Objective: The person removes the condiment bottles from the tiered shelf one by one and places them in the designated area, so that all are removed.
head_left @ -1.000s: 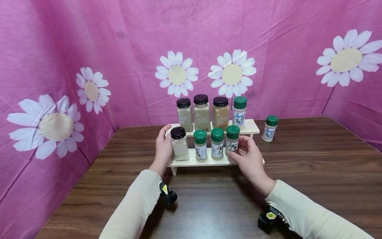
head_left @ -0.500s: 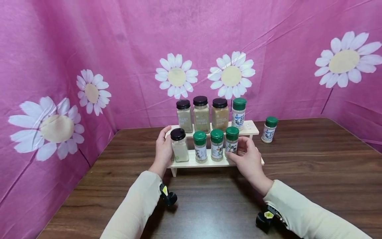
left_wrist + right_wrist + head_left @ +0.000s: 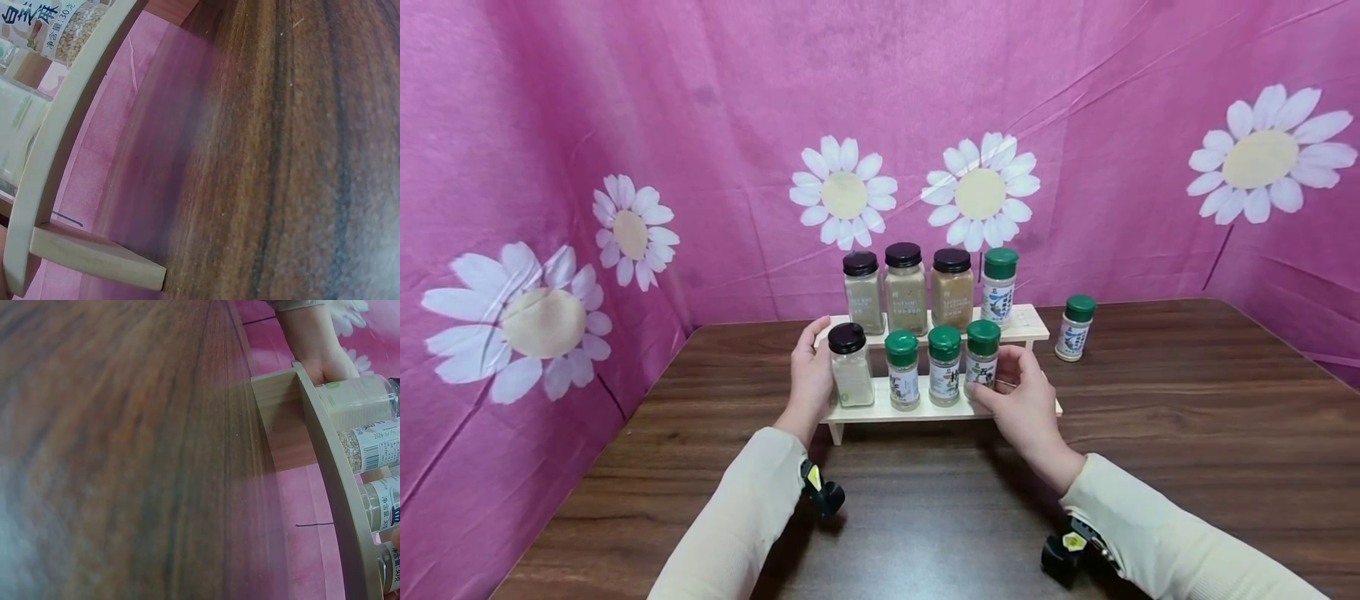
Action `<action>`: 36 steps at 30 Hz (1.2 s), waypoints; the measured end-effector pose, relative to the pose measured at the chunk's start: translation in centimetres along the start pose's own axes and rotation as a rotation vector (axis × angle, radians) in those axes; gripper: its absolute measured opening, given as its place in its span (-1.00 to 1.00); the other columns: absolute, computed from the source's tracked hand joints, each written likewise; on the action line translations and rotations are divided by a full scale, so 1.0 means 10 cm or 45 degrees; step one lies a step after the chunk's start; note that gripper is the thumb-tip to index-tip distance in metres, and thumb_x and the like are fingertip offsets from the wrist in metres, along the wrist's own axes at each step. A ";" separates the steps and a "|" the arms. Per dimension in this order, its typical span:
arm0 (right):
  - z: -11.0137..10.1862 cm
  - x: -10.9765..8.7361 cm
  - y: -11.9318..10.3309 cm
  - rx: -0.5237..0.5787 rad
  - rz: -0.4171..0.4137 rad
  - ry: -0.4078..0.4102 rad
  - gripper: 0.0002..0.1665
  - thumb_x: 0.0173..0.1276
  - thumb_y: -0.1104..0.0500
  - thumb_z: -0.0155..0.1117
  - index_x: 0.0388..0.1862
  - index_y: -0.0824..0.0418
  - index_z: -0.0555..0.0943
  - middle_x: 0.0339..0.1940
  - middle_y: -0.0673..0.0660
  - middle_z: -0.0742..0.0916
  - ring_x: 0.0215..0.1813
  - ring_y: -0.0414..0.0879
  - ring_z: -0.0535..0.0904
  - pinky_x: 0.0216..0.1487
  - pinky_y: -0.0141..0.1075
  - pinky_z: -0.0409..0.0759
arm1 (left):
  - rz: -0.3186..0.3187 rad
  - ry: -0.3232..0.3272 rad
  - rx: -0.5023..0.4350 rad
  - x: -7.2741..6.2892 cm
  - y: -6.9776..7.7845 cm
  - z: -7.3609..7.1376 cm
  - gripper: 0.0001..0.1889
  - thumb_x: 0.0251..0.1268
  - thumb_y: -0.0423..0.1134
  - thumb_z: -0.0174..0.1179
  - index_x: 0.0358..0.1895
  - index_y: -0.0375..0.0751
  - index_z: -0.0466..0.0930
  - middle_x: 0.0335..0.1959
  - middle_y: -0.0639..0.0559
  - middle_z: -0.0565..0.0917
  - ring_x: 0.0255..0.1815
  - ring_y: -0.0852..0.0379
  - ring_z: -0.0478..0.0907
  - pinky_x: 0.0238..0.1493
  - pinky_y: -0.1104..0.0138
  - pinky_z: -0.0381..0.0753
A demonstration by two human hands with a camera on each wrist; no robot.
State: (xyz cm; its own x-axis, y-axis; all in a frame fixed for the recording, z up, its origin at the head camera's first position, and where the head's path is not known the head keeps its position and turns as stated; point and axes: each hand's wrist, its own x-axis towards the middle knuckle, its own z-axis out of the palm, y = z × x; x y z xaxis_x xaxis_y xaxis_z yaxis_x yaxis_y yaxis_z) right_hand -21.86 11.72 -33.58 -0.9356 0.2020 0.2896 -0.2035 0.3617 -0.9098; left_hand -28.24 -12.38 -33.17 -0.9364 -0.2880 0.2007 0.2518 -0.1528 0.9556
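My left hand [image 3: 812, 379] holds the left end of a two-tier wooden spice rack [image 3: 940, 411], right beside a square glass jar [image 3: 852, 371] with a black lid. My right hand [image 3: 1026, 408] pinches a green-capped spice jar [image 3: 982, 364] at the right end of the lower shelf, thumb in front and fingers behind. Two more green-capped jars stand between, one of them a sesame jar [image 3: 76, 36] with pale seeds. In the right wrist view, the left hand [image 3: 334, 362] reaches round the rack's far end, its fingers partly hidden.
On the upper shelf stand three black-lidded glass jars [image 3: 906, 292] and one green-capped shaker [image 3: 998, 292]. Another green-capped shaker [image 3: 1075, 333] stands alone on the dark wooden table [image 3: 1172, 400], right of the rack. A pink flowered cloth [image 3: 722, 167] hangs behind.
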 end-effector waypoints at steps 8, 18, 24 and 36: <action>0.00 -0.01 0.01 0.036 -0.003 0.012 -0.40 0.05 0.39 0.36 0.07 0.33 0.34 -0.03 0.29 0.59 -0.01 0.02 0.52 -0.02 -0.33 0.56 | 0.014 0.033 0.027 0.01 0.00 -0.01 -0.64 0.26 -0.45 -0.03 0.13 -0.31 0.45 -0.23 0.02 0.59 -0.38 0.32 0.51 -0.29 0.49 0.54; -0.08 0.03 -0.01 0.093 -0.016 0.068 -0.39 0.02 0.40 0.39 0.06 0.34 0.35 -0.08 0.28 0.60 -0.21 -0.35 0.48 -0.19 -0.63 0.50 | 0.021 0.056 0.049 0.03 0.01 -0.02 -0.62 0.27 -0.43 -0.03 0.17 -0.32 0.45 -0.16 -0.11 0.62 -0.39 0.34 0.51 -0.27 0.52 0.53; -0.18 0.03 0.01 0.048 -0.064 0.165 -0.41 -0.01 0.38 0.41 0.01 0.34 0.38 -0.17 0.19 0.60 -0.24 -0.36 0.46 -0.17 -0.61 0.50 | -0.010 0.062 0.011 0.02 0.00 -0.01 -0.59 0.27 -0.44 -0.04 0.20 -0.30 0.43 -0.03 -0.20 0.58 -0.33 0.33 0.52 -0.22 0.52 0.54; -0.54 0.18 0.06 0.037 -0.133 0.444 -0.45 -0.08 0.35 0.43 -0.07 0.15 0.43 -0.36 -0.16 0.52 -0.33 -0.33 0.46 -0.29 -0.62 0.44 | -0.017 0.070 0.000 0.04 0.00 0.00 -0.58 0.25 -0.43 0.00 0.21 -0.28 0.43 -0.18 -0.13 0.63 -0.44 0.35 0.52 -0.29 0.51 0.56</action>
State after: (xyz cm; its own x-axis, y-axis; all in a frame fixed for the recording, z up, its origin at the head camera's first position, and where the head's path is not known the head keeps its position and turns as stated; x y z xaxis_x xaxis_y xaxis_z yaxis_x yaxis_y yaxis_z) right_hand -22.10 17.22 -31.97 -0.7555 0.4654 0.4611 -0.3059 0.3719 -0.8764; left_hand -28.63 -12.50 -33.11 -0.9247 -0.3377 0.1758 0.2394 -0.1569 0.9582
